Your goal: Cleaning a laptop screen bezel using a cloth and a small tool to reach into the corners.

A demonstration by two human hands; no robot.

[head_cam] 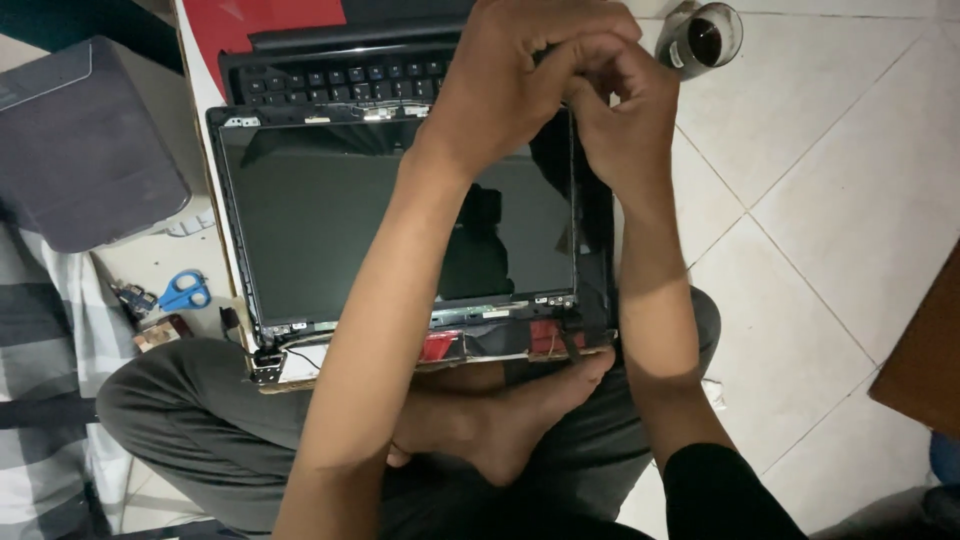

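A laptop lies opened flat on a board across my crossed legs. Its dark screen panel (pixel 330 220) faces up with bare metal brackets showing at the corners, and the keyboard (pixel 330 82) lies beyond it. A black bezel strip (pixel 597 265) stands loose along the panel's right side. My left hand (pixel 520 80) and my right hand (pixel 628 115) are pressed together at the panel's upper right corner, both with fingers curled tight around the top of that bezel strip. The exact spot they pinch is hidden by the fingers.
A glass with a dark drink (pixel 706 38) stands on the white tiled floor just right of my hands. Blue-handled scissors (pixel 185 291) and small parts lie left of the laptop, near a dark grey case (pixel 80 150). A checked cloth (pixel 40 330) and a brown wooden edge (pixel 925 340) flank me.
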